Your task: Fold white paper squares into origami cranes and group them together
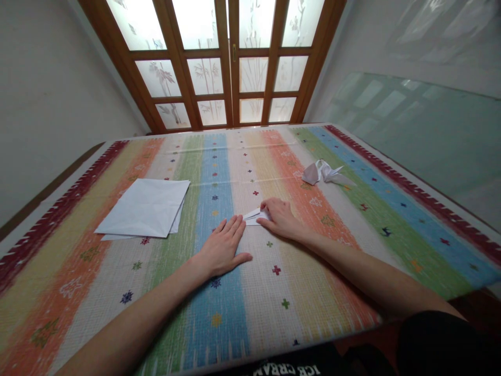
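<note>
A small piece of folded white paper (254, 216) lies on the striped tablecloth between my two hands. My left hand (226, 245) rests flat, palm down, with its fingers stretched out and the fingertips at the paper's left end. The thumb points off to the right, apart from the paper. Curled fingers of my right hand (279, 218) pinch the paper's right end between thumb and forefinger. Part of the paper is hidden under both hands.
To the left lies a stack of white paper sheets (146, 207). Folded white paper shapes (323, 172) stand at the right. The striped tablecloth (258, 297) covers the table, which reaches back towards wood-framed glass doors (230, 68).
</note>
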`<state>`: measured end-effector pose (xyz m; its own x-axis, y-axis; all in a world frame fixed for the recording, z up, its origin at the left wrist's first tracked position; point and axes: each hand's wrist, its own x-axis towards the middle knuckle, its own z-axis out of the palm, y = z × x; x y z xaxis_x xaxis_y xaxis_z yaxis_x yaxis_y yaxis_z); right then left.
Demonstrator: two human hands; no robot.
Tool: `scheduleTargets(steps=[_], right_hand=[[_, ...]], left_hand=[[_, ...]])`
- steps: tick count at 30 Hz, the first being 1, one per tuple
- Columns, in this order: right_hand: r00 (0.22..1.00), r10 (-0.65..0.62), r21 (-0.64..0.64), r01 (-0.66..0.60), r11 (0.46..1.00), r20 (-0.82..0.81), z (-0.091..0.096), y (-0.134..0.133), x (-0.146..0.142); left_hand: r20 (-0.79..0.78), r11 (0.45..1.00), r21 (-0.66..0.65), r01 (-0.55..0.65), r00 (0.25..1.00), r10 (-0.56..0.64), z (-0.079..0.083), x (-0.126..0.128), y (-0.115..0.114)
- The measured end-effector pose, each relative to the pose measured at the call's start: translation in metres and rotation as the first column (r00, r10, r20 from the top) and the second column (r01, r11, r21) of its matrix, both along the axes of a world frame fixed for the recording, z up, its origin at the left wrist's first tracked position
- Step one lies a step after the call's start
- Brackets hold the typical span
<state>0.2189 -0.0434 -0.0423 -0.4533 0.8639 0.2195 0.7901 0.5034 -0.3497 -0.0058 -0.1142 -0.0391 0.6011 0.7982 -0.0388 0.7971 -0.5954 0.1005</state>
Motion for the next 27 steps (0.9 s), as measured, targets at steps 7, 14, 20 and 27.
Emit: scheduleTargets(steps=[7, 14, 20, 27], right_hand=[[0.998, -0.065, 0.001, 0.065, 0.998, -0.006, -0.005, -0.002, 0.032], [0.996, 0.007, -0.083, -0.014, 0.996, -0.086, 0.004, 0.003, 0.039], [0.978, 0.11, -0.082, -0.126, 0.989, -0.175, 0.018, 0.012, 0.028], [0.864, -0.049, -0.008, 0.052, 0.999, -0.5, 0.015, 0.027, -0.006]], left_hand=[[0.029, 1.0, -0.001, -0.008, 1.0, 0.008, 0.002, 0.0, 0.0], [0.297, 0.989, -0.039, -0.14, 0.944, 0.145, 0.018, 0.017, 0.02], [0.69, 0.894, -0.402, -0.196, 0.578, 0.436, 0.007, 0.034, 0.056], [0.794, 0.854, -0.483, -0.195, 0.313, 0.521, 0.0, 0.035, 0.061]])
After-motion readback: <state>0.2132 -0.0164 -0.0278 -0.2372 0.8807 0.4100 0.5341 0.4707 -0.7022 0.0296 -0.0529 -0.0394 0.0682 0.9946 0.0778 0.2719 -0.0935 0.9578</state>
